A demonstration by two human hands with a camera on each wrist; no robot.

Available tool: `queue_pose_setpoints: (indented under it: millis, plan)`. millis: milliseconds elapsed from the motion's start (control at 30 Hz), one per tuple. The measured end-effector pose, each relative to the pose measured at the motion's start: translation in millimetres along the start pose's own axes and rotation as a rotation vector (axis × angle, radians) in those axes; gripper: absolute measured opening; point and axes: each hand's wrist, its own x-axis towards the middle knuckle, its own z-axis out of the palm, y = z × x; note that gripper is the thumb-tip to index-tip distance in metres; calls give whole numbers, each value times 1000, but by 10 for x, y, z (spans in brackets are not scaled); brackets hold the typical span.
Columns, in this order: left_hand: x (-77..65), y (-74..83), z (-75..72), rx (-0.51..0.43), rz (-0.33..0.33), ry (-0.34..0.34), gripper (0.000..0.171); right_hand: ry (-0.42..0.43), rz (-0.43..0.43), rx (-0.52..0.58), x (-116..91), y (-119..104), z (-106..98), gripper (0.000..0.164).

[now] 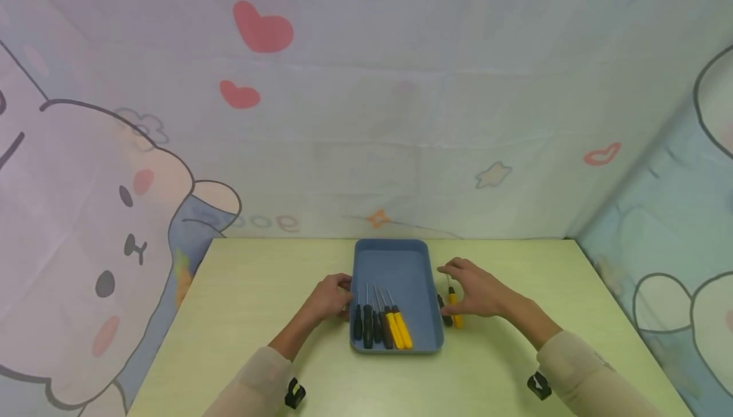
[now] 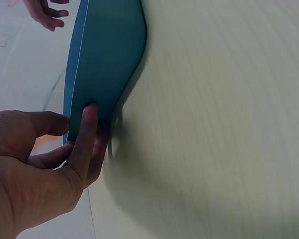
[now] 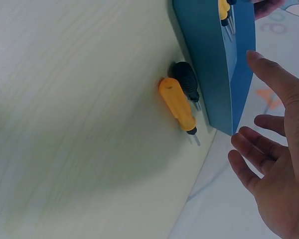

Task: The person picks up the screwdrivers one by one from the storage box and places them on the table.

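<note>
- Blue tray (image 1: 395, 265): mid-table (image 1: 275, 277), up by the far edge.
- In tray: approx. 6 tools, i.e. 4 blk screwdrivers (image 1: 368, 328) + 2 yel. screwdrivers (image 1: 403, 332), side by side from near-L corner along the near edge, handles twd near edge, shafts twd far.
- Out of tray: loose blk screwdriver (image 3: 186, 79) & loose yel. screwdriver (image 3: 177, 104), on table just beside tray's R edge, blk one closer.
- L hand (image 1: 331, 297): fingers touching tray's L wall; can't tell if it actually grips.
- R hand (image 1: 478, 289): fingers apart, holding nothing, nr the loose pair.
- Progress, prob.: mostly done, 6 in; 2 left, neither picked up yet.
</note>
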Motion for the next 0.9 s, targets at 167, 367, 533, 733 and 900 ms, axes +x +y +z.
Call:
queue_pose_setpoints:
  millis: [167, 367, 533, 733, 900]
  plan:
    - [-4, 2, 3, 4, -2, -3, 52, 3, -8, -19, 16, -35, -12, 88]
    - [6, -13, 3, 4, -3, 0, 52, 3, -17, -10, 28, -56, -10, 86]
    - [15, -27, 6, -1, 2, 0, 52, 0, -20, -1, 39, -79, 3, 87]
    - [19, -29, 7, 0, -8, -1, 52, 1, -36, -6, 57, -131, 22, 86]
    - [17, -29, 0, 5, -14, -3, 52, -1, -43, -4, 74, -164, 45, 86]
